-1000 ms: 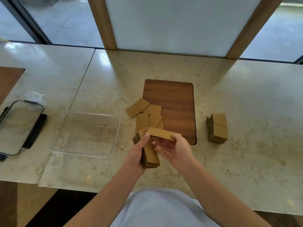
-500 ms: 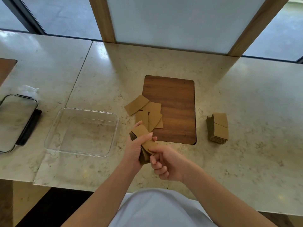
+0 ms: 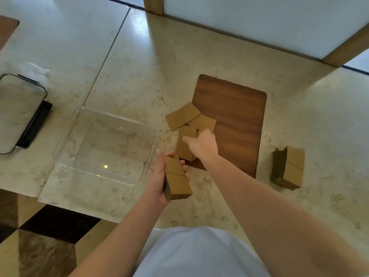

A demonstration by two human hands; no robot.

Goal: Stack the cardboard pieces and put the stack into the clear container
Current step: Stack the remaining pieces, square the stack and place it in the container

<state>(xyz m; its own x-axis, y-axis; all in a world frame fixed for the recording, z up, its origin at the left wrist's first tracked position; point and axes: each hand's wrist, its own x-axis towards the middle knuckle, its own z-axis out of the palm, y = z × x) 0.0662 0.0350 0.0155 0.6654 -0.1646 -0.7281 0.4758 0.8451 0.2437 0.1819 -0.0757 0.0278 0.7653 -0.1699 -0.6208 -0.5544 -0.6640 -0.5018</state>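
My left hand (image 3: 159, 176) grips a stack of brown cardboard pieces (image 3: 176, 177) above the counter's front edge, just right of the clear container (image 3: 65, 140), which holds nothing. My right hand (image 3: 201, 144) reaches forward onto several loose cardboard pieces (image 3: 182, 115) lying at the left edge of the wooden board (image 3: 237, 116). Its fingertips are down on one loose piece (image 3: 184, 144); whether they pinch it is hidden by the back of the hand. A second stack of cardboard (image 3: 288, 167) stands on the counter to the right of the board.
A clear lid with black clips (image 3: 19, 112) lies at the far left of the marble counter (image 3: 199, 56). A white panel in a wooden frame (image 3: 259, 19) stands behind the board. The counter's front edge runs close below my left hand.
My right hand left the stack and reached forward to the loose pieces by the board. My left hand now holds the stack alone. The camera tilted down and to the right.
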